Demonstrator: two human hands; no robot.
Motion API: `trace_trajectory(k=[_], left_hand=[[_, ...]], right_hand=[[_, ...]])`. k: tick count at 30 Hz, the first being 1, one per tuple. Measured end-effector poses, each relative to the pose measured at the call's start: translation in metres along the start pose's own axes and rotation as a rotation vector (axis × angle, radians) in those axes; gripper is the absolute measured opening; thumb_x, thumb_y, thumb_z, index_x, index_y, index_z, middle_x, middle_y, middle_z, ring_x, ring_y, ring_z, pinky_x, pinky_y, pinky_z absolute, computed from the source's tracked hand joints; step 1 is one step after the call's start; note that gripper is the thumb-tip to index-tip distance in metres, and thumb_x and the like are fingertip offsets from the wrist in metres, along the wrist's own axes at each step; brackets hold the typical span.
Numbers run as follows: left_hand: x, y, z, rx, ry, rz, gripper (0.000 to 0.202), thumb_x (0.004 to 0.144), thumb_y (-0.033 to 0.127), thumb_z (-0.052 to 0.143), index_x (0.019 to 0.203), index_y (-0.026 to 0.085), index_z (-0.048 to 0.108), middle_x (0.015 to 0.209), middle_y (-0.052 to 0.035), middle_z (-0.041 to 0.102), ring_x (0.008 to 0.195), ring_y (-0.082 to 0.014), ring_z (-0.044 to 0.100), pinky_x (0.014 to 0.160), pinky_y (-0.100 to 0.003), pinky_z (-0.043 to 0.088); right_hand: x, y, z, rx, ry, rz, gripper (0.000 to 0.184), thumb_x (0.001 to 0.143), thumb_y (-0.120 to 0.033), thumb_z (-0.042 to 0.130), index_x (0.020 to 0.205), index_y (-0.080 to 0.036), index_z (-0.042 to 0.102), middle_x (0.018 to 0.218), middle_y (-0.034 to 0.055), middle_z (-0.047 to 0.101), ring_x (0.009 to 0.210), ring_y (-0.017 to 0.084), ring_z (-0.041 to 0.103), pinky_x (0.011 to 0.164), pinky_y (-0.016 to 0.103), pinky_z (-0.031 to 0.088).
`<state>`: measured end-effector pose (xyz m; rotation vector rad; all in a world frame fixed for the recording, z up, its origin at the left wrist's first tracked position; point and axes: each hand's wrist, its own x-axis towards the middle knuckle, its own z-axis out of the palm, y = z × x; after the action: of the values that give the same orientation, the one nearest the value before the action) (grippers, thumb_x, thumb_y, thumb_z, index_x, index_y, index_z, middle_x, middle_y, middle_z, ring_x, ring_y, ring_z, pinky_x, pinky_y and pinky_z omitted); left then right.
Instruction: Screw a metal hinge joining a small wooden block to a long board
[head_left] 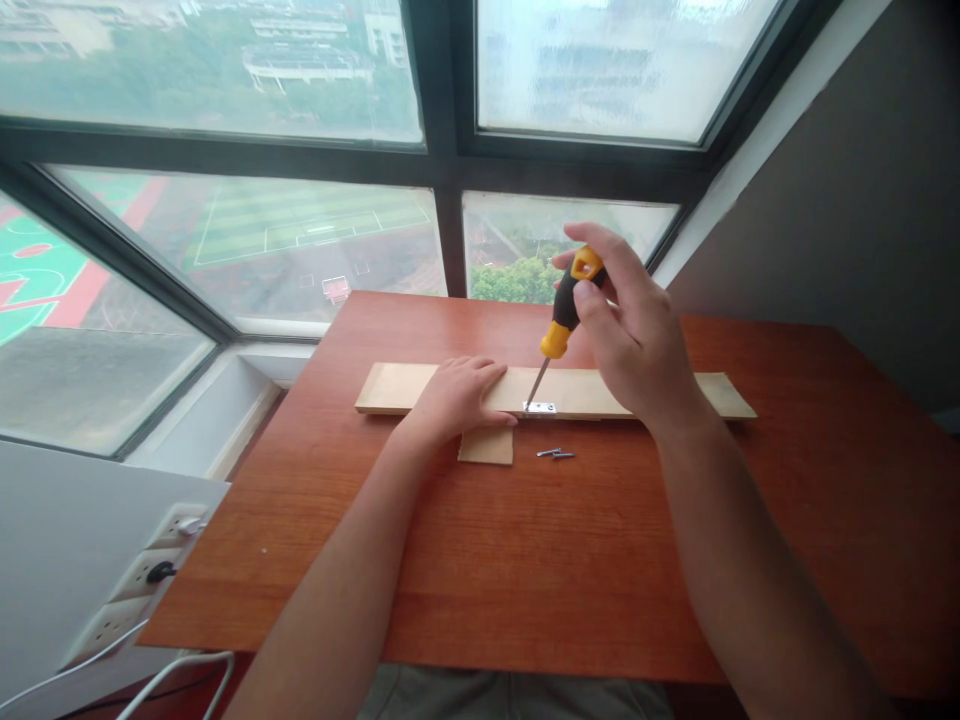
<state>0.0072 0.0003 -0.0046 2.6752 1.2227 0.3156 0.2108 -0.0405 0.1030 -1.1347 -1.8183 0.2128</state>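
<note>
My right hand (630, 330) grips a yellow and black screwdriver (568, 305) by its handle, tilted with the shaft pointing down and left. The screwdriver's tip meets the left end of a small metal hinge or bracket plate (541, 408) at the near edge of a long pale wooden board (397, 385). Fingers stretched out, my left hand (461, 393) lies flat on the board, left of the plate. A small piece of brown board (486, 446) sticks out from beneath the long one, near my left thumb. Several screws (555, 454) lie on the table just in front of the plate.
The reddish-brown wooden table (525, 570) stands against large windows with a dark frame (446, 150). A grey wall (832, 220) rises at the right. Down at the left are wall sockets (139, 573) with plugs and a white cable (180, 665) beside the table edge.
</note>
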Motion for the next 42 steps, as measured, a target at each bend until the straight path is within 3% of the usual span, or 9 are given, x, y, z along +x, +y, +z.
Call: trace_trajectory(k=[2,6,12,18,23,28,34,39,42], left_hand=[[0.0000,0.0007,-0.0008,-0.003,0.001,0.002,0.068,0.074,0.060,0.074,0.127,0.021,0.059,0.128,-0.0100,0.064,0.113,-0.0300,0.060,0.094,-0.038,0.044],[0.0001,0.0019,-0.0023,-0.008,0.000,0.002,0.068,0.074,0.059,0.074,0.127,0.020,0.059,0.127,-0.0103,0.064,0.113,-0.0301,0.060,0.093,-0.038,0.045],[0.0014,0.0016,-0.0020,-0.009,-0.021,0.005,0.068,0.075,0.060,0.073,0.127,0.019,0.059,0.124,-0.0117,0.065,0.112,-0.0305,0.061,0.092,-0.038,0.045],[0.0009,0.0013,-0.0016,-0.006,-0.013,0.009,0.068,0.074,0.061,0.073,0.126,0.020,0.058,0.124,-0.0109,0.065,0.112,-0.0303,0.061,0.094,-0.038,0.044],[0.0006,0.0023,-0.0023,0.000,-0.014,0.005,0.066,0.074,0.060,0.073,0.126,0.020,0.059,0.123,-0.0111,0.065,0.111,-0.0304,0.061,0.092,-0.038,0.045],[0.0002,0.0023,-0.0019,0.003,-0.008,0.009,0.066,0.074,0.058,0.074,0.125,0.019,0.059,0.123,-0.0112,0.066,0.111,-0.0308,0.061,0.092,-0.038,0.045],[-0.0003,0.0022,-0.0021,0.001,-0.005,0.003,0.065,0.075,0.058,0.074,0.125,0.020,0.060,0.125,-0.0110,0.065,0.113,-0.0307,0.060,0.094,-0.038,0.045],[-0.0004,0.0021,-0.0016,0.003,-0.001,0.006,0.066,0.075,0.059,0.074,0.126,0.020,0.059,0.125,-0.0108,0.065,0.112,-0.0305,0.060,0.092,-0.037,0.045],[-0.0003,0.0021,-0.0013,0.009,0.002,0.010,0.066,0.075,0.059,0.073,0.126,0.020,0.059,0.124,-0.0105,0.065,0.111,-0.0299,0.061,0.092,-0.037,0.045]], right_hand=[[-0.0003,-0.0010,0.0004,0.034,-0.003,-0.013,0.038,0.098,-0.030,0.043,0.135,-0.033,0.051,0.120,0.0046,0.064,0.102,0.021,0.064,0.082,0.036,0.057],[-0.0013,-0.0021,0.0037,-0.115,0.083,-0.043,0.033,0.092,-0.038,0.057,0.124,-0.029,0.058,0.111,0.0054,0.065,0.094,0.023,0.063,0.082,0.040,0.056],[-0.0027,-0.0037,0.0068,0.022,-0.023,-0.014,0.044,0.098,-0.028,0.039,0.141,-0.034,0.044,0.129,0.0045,0.060,0.109,0.023,0.063,0.092,0.045,0.055],[-0.0024,-0.0009,0.0068,-0.187,0.089,-0.046,0.041,0.091,-0.040,0.058,0.132,-0.031,0.056,0.122,0.0065,0.064,0.102,0.026,0.063,0.085,0.042,0.057],[-0.0025,-0.0024,0.0060,-0.047,-0.006,-0.046,0.045,0.098,-0.029,0.040,0.142,-0.034,0.046,0.128,0.0043,0.063,0.110,0.024,0.062,0.091,0.042,0.055],[-0.0014,-0.0003,0.0053,-0.200,0.056,-0.023,0.044,0.091,-0.037,0.058,0.134,-0.030,0.054,0.125,0.0075,0.063,0.104,0.028,0.062,0.087,0.045,0.055],[-0.0015,-0.0013,0.0032,-0.094,-0.031,-0.063,0.046,0.098,-0.029,0.040,0.144,-0.034,0.043,0.134,0.0047,0.060,0.113,0.026,0.061,0.093,0.046,0.054],[-0.0017,-0.0008,0.0047,-0.249,0.046,-0.028,0.044,0.090,-0.035,0.058,0.133,-0.027,0.054,0.129,0.0097,0.062,0.104,0.029,0.063,0.090,0.047,0.055],[-0.0016,0.0015,0.0048,-0.159,0.022,-0.047,0.041,0.094,-0.033,0.050,0.135,-0.027,0.050,0.128,0.0090,0.061,0.106,0.026,0.062,0.091,0.046,0.055]])
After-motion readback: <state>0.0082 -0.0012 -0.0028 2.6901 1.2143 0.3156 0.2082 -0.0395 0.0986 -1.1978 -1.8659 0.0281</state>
